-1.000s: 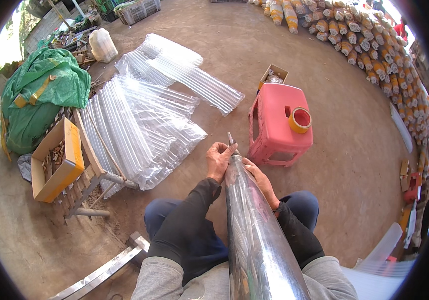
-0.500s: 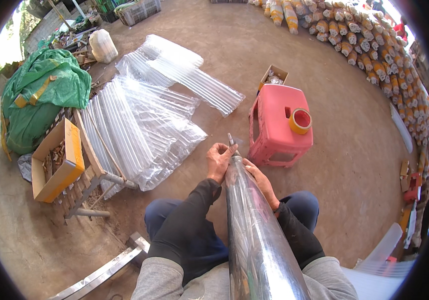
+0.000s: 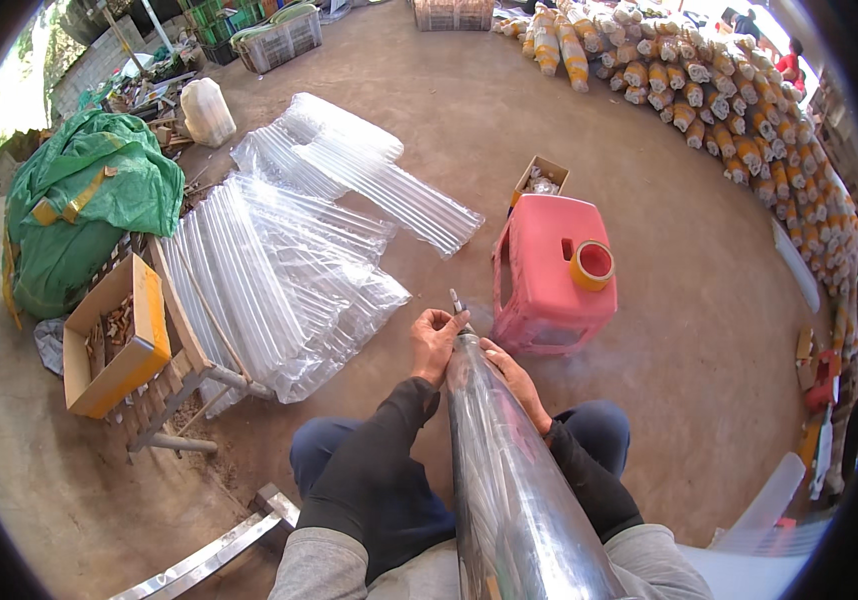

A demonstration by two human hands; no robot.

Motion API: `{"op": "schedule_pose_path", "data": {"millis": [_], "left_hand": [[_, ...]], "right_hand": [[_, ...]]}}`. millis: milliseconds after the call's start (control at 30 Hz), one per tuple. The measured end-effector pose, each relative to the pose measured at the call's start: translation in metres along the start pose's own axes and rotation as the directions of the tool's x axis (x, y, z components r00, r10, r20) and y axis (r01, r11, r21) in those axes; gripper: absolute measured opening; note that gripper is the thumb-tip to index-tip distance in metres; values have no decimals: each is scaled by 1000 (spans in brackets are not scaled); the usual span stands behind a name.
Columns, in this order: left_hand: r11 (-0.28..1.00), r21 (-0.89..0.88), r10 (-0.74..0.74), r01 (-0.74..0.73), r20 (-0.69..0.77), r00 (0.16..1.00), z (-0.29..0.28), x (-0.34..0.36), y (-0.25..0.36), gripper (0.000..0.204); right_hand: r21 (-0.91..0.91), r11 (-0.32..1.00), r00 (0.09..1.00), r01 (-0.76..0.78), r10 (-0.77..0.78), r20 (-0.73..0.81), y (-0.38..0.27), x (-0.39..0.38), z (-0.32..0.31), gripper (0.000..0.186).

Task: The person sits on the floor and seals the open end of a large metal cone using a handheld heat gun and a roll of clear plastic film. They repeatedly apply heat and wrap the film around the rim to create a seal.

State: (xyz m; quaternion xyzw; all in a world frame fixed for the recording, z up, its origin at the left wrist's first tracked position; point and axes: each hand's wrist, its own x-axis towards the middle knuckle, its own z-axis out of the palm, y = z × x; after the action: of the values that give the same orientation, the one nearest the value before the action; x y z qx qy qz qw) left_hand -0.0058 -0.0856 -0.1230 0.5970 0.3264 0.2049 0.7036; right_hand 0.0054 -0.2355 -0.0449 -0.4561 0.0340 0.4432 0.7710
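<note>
Pink stool (image 3: pixel 549 278) crowds fingers (image 3: pixel 437 322) at far edge of silver tube (image 3: pixel 514 470)

Pink stool (image 3: pixel 541 275) blocks hands (image 3: pixel 517 380) ahead-right; open floor (image 3: pixel 699 330) beside it

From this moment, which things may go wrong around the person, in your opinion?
The left hand pinches near a slender tip at the far end of the long shiny tube; its smooth-looking surface might slip.

The tape roll sits near the edge of the pink-red stool; a bump could knock it off.

Clear plastic sleeves lie loose on the floor, perhaps slippery underfoot.
</note>
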Motion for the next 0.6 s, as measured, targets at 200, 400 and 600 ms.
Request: {"op": "schedule_pose_path", "data": {"millis": [200,400,600], "left_hand": [[997,-69,-12,14,18,1000,2,-4,5,29],[988,-148,-39,52,91,995,0,-2,-1,26],[985,-164,-33,49,98,995,1,-3,3,23]], "right_hand": [[-46,999,999,27,-28,-20,0,-1,0,44],[-65,997,999,50,-49,16,-3,-4,3,44],[11,1000,1000,-24,24,-15,-5,-4,7,44]]}}
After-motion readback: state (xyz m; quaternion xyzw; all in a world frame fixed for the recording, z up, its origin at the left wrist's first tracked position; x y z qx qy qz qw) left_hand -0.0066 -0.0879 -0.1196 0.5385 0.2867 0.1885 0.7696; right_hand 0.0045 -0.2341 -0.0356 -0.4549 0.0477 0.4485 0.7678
